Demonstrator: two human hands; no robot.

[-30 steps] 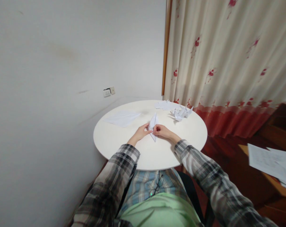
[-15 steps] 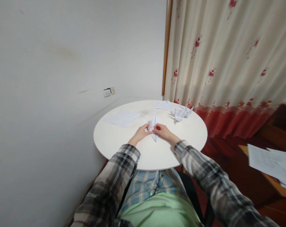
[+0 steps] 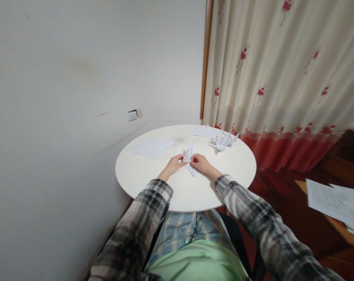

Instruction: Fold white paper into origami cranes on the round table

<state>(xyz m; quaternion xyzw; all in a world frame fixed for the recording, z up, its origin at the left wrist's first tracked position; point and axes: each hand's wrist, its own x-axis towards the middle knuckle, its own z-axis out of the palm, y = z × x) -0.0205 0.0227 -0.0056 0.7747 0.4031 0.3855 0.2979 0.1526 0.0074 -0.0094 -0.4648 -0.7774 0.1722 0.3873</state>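
A folded piece of white paper [image 3: 190, 151], long and diamond-like with pointed ends, is between my two hands over the round white table [image 3: 191, 195]. My left hand [image 3: 174, 164] grips its left edge, thumb on top near the middle. On the opposite edge, my right hand [image 3: 200, 162] pinches the paper with curled fingers. Both hands sit close together, and their fingertips hide part of the folds. Beyond my right hand lies a cluster of folded white paper shapes [image 3: 223, 141] with pointed tips.
Flat white sheets [image 3: 152, 147] lie at the table's left rear, and more paper [image 3: 203, 130] at its far edge. A wall [image 3: 62, 156] borders the left side. Behind hangs a floral curtain [image 3: 261, 70]. Printed sheets [image 3: 331, 199] rest on wooden furniture at right.
The folded paper's upper part looks wider and flatter now. My fingers have shifted slightly on its edges; the other papers have stayed put.
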